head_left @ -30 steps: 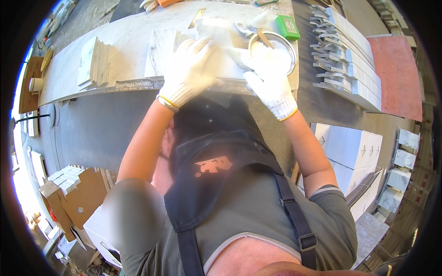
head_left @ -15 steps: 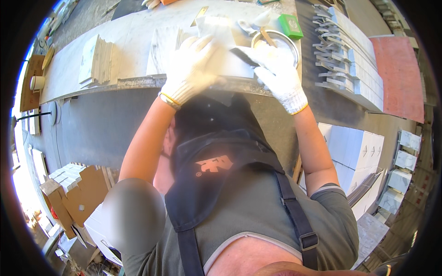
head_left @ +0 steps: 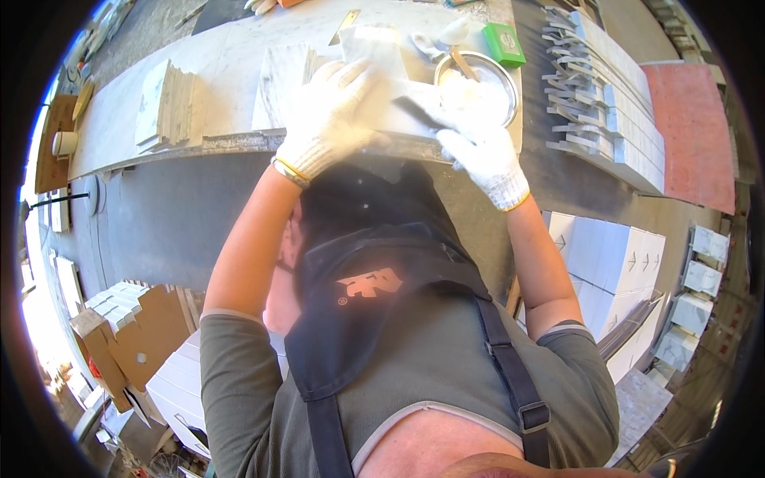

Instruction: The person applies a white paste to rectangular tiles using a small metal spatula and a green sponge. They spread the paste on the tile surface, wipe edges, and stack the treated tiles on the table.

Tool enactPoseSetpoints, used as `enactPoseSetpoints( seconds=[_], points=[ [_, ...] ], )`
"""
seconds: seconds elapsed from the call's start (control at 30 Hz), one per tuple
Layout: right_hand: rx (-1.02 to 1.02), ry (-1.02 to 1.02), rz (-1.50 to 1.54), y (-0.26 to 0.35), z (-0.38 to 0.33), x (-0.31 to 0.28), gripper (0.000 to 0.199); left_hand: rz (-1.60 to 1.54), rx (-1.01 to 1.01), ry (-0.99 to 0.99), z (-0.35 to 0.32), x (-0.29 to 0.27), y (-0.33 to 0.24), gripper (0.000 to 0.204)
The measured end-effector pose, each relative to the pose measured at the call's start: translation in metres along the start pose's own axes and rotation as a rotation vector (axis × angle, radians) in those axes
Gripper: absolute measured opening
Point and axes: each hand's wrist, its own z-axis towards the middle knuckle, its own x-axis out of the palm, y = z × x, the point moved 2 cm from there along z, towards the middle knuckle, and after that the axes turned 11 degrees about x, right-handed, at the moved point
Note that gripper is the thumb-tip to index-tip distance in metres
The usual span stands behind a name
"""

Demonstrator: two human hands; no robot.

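Observation:
My left hand (head_left: 328,115), in a white knitted glove, is over the near edge of the worktable, its fingers and thumb around a pale marble tile (head_left: 402,119). Strong glare washes out the tile's outline. My right hand (head_left: 484,151), gloved the same way, grips a putty knife (head_left: 416,110) whose dark blade points left toward the tile. Just beyond that hand stands a round metal tin (head_left: 510,80) of white paste, with a brown stick (head_left: 464,64) in it. Against the tin's far left side lies a white-handled tool (head_left: 428,46).
Marble tiles stand stacked on the worktable (head_left: 231,95) at left (head_left: 163,107). A green box (head_left: 504,45) sits behind the tin, and a small metal square (head_left: 344,25) lies at the back. Strapped slabs (head_left: 617,111) stand to the right, white cartons (head_left: 610,255) below them.
My right hand has drawn slightly back toward me, with the putty knife tilting at the tile. The left hand stays nearly in place.

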Motion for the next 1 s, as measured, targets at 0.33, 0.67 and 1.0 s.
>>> enactPoseSetpoints(
  seconds=[0.33,0.67,1.0],
  points=[
    [0.018,0.065,0.085,0.010,-0.003,-0.003,0.036,0.006,0.008,0.016,0.002,-0.001,0.000,0.098],
    [0.271,0.039,0.368,0.001,-0.011,0.002,0.037,0.014,0.007,0.033,0.002,0.001,0.002,0.098],
    [0.164,-0.029,0.246,-0.004,-0.019,0.004,0.038,0.017,0.010,0.033,0.002,0.000,0.002,0.097]
  ],
)
